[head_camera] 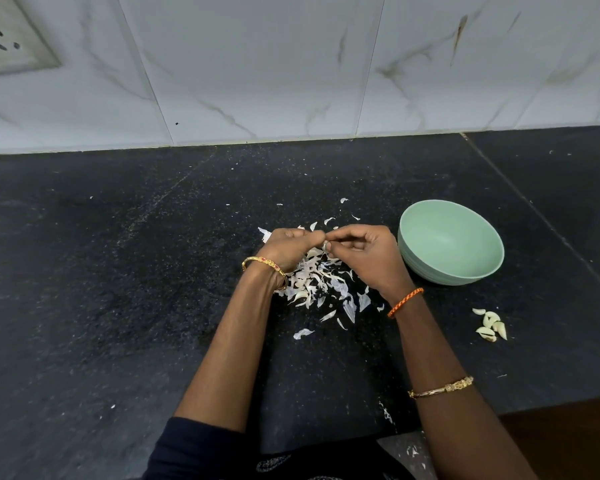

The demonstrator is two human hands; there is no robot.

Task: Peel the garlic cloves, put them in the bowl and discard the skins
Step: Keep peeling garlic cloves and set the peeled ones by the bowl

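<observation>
Head view: your left hand (288, 249) and right hand (362, 252) pinch one garlic clove (325, 245) over the skins (321, 285); one green bowl (451, 242) at 3 o'clock holds nothing visible; about five cloves (492, 325) lie on the desk (118, 271) at 4 o'clock.

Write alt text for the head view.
Both hands, left and right, pinch a garlic clove above a pile of skins on a black counter. A green bowl sits right of them; cloves lie nearer.

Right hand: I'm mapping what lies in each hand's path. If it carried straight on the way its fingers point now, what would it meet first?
The right hand points leftward, fingertips meeting the left hand over the garlic skins. It would likely meet the left hand's fingers first, and whatever clove they pinch, mostly hidden here.
</observation>
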